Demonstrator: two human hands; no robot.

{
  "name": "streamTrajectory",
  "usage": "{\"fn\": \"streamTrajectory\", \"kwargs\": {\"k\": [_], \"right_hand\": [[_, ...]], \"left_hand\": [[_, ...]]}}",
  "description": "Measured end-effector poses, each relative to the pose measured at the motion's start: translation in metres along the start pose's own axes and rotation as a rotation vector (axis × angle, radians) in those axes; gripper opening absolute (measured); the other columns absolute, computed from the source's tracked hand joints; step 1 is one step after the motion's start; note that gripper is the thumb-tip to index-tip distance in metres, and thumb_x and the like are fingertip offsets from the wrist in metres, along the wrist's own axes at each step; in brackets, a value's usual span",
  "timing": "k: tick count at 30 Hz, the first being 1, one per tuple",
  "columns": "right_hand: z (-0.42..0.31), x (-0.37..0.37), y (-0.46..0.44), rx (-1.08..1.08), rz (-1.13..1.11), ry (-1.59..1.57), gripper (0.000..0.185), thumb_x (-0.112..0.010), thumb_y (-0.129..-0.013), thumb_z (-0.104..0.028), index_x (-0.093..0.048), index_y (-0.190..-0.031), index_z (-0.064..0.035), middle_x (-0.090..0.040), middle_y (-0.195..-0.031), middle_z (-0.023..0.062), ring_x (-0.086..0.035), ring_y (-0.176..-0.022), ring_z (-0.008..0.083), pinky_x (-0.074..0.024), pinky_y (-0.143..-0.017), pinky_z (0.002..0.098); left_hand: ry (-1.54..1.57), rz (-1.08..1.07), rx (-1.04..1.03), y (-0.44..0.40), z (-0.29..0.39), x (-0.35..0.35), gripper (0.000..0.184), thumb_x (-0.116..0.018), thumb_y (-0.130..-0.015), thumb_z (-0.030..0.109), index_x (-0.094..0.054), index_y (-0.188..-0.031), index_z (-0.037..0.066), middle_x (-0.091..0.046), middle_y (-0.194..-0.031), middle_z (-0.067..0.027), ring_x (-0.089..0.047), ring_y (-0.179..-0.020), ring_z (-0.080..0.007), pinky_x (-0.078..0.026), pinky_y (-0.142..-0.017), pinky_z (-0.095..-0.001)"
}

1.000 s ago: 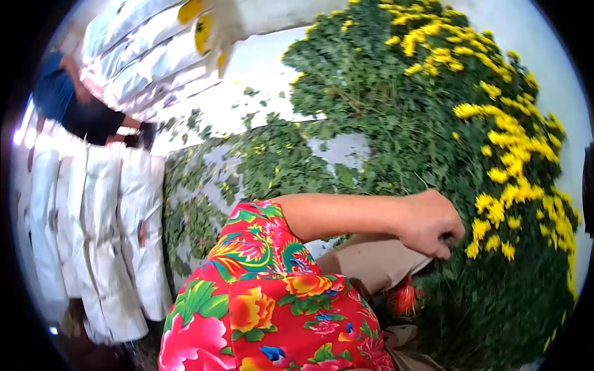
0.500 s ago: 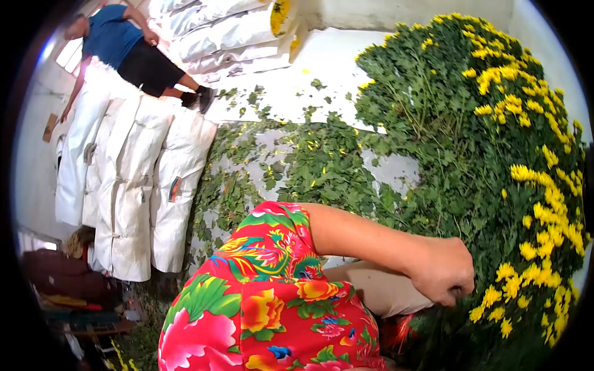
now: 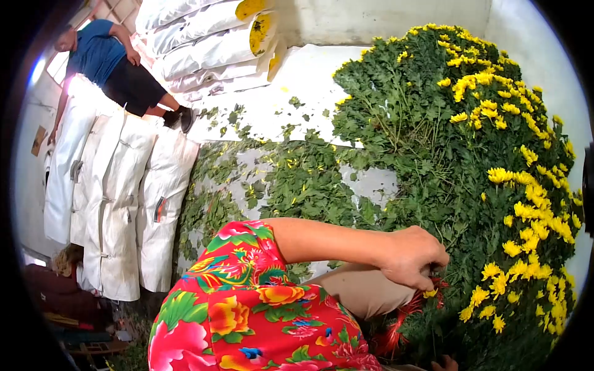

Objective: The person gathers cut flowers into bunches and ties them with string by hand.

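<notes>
My left hand (image 3: 416,256) reaches across from the left with its fingers curled in a pinch. Thin red strings (image 3: 393,337) run from a tuft by my knee up to its fingertips, and it appears to grip some of them. A single yellow flower head (image 3: 430,293) shows just below those fingers. Only the fingers of my right hand (image 3: 447,363) show at the bottom edge, low among dark stems; what they hold is hidden. Beside both hands rises a large heap of yellow chrysanthemums (image 3: 526,210) with green leafy stems.
Loose leaves (image 3: 303,185) litter the floor ahead. Long white wrapped bundles (image 3: 124,210) stand at left, and more wrapped bundles (image 3: 210,46) are stacked at the back. A person in a blue shirt (image 3: 99,52) stands behind the left bundles. A white sheet (image 3: 309,80) covers the floor at the back.
My left hand has lifted slightly away from the flowers, and red strings now show at its fingertips. Fingers of my right hand have appeared at the bottom edge. The view has shifted a little.
</notes>
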State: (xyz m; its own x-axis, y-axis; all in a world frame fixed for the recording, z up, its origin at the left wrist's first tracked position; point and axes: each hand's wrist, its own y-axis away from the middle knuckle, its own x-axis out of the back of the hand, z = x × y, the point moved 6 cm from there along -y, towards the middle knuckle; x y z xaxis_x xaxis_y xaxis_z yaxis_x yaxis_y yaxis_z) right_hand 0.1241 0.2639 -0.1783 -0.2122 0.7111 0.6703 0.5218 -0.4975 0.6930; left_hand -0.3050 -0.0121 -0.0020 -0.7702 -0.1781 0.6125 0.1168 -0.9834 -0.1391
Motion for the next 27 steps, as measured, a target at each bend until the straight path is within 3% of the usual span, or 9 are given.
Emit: {"fn": "streamTrajectory", "kwargs": {"k": [2,5,8,11,12,14,17,23,27], "right_hand": [[-0.020,0.006,0.018,-0.015,-0.028,0.230,0.055,-0.067,-0.090,-0.025,-0.050,-0.138,-0.0056,-0.055,-0.131,0.0245,-0.052,-0.118,0.0413,-0.0461,-0.096,0.0467],[-0.057,0.016,0.045,-0.109,-0.100,0.265,0.055,-0.063,-0.094,-0.030,-0.046,-0.142,-0.0078,-0.047,-0.142,0.0209,-0.046,-0.128,0.0390,-0.0424,-0.102,0.0489],[-0.058,0.021,0.065,-0.151,-0.060,0.207,0.052,-0.059,-0.096,-0.028,-0.045,-0.143,-0.0084,-0.044,-0.144,0.0184,-0.045,-0.129,0.0389,-0.0433,-0.101,0.0494],[-0.052,0.018,0.076,-0.164,-0.012,0.155,0.048,-0.053,-0.100,-0.027,-0.043,-0.144,-0.0095,-0.039,-0.149,0.0145,-0.044,-0.130,0.0387,-0.0446,-0.101,0.0502],[-0.027,0.007,0.072,-0.177,0.004,0.141,0.048,-0.053,-0.100,-0.027,-0.043,-0.144,-0.0095,-0.039,-0.149,0.0145,-0.044,-0.130,0.0387,-0.0446,-0.101,0.0502],[0.039,-0.016,0.056,-0.095,0.131,-0.574,0.046,-0.054,-0.099,-0.025,-0.045,-0.142,-0.0107,-0.041,-0.147,0.0145,-0.045,-0.128,0.0393,-0.0466,-0.099,0.0504],[-0.004,0.002,0.079,-0.082,0.135,-0.158,0.046,-0.059,-0.097,-0.027,-0.050,-0.138,-0.0093,-0.049,-0.140,0.0173,-0.050,-0.124,0.0399,-0.0477,-0.097,0.0493],[-0.051,0.024,0.114,-0.056,0.204,-0.008,0.044,-0.062,-0.094,-0.028,-0.056,-0.131,-0.0039,-0.062,-0.122,0.0211,-0.056,-0.113,0.0407,-0.0481,-0.091,0.0490],[-0.031,0.014,0.113,-0.041,0.190,-0.001,0.045,-0.061,-0.095,-0.029,-0.054,-0.133,-0.0064,-0.054,-0.134,0.0186,-0.057,-0.114,0.0390,-0.0481,-0.092,0.0491]], "left_hand": [[-0.049,0.002,0.031,0.001,0.000,0.004,0.041,-0.073,-0.074,0.035,-0.060,-0.096,0.004,-0.062,-0.094,-0.0154,-0.060,-0.093,-0.0376,-0.049,-0.077,-0.0467],[0.088,-0.035,0.154,-0.004,-0.012,0.003,0.058,-0.071,-0.080,0.040,-0.055,-0.121,0.001,-0.062,-0.113,-0.0212,-0.059,-0.107,-0.0396,-0.048,-0.090,-0.0454],[0.270,-0.062,0.174,-0.016,-0.034,-0.002,0.066,-0.069,-0.082,0.042,-0.050,-0.128,-0.001,-0.059,-0.122,-0.0233,-0.057,-0.114,-0.0377,-0.046,-0.098,-0.0430],[0.038,-0.079,0.257,-0.030,-0.062,0.007,0.084,-0.071,-0.081,0.044,-0.037,-0.141,-0.002,-0.053,-0.132,-0.0260,-0.052,-0.123,-0.0379,-0.042,-0.105,-0.0416],[-0.051,-0.088,0.240,-0.040,-0.075,0.013,0.092,-0.074,-0.077,0.048,-0.036,-0.142,-0.003,-0.042,-0.143,-0.0282,-0.044,-0.131,-0.0386,-0.037,-0.109,-0.0419],[-0.245,-0.114,0.273,-0.068,-0.102,0.036,0.102,-0.079,-0.073,0.044,-0.025,-0.148,0.001,-0.023,-0.152,-0.0297,-0.032,-0.138,-0.0417,-0.032,-0.113,-0.0447],[-0.389,-0.006,0.485,-0.112,-0.086,0.112,0.112,-0.084,-0.069,0.037,-0.016,-0.153,0.005,0.003,-0.159,-0.0215,-0.029,-0.140,-0.0419,-0.029,-0.116,-0.0471],[-0.768,0.358,0.355,-0.193,-0.057,0.225,0.109,-0.085,-0.066,0.040,-0.023,-0.150,0.007,-0.018,-0.157,-0.0144,-0.045,-0.131,-0.0371,-0.044,-0.105,-0.0436],[-0.781,0.330,0.477,-0.200,-0.040,0.248,0.107,-0.083,-0.070,0.037,-0.021,-0.151,0.004,-0.015,-0.158,-0.0184,-0.046,-0.130,-0.0351,-0.044,-0.104,-0.0426]]}}
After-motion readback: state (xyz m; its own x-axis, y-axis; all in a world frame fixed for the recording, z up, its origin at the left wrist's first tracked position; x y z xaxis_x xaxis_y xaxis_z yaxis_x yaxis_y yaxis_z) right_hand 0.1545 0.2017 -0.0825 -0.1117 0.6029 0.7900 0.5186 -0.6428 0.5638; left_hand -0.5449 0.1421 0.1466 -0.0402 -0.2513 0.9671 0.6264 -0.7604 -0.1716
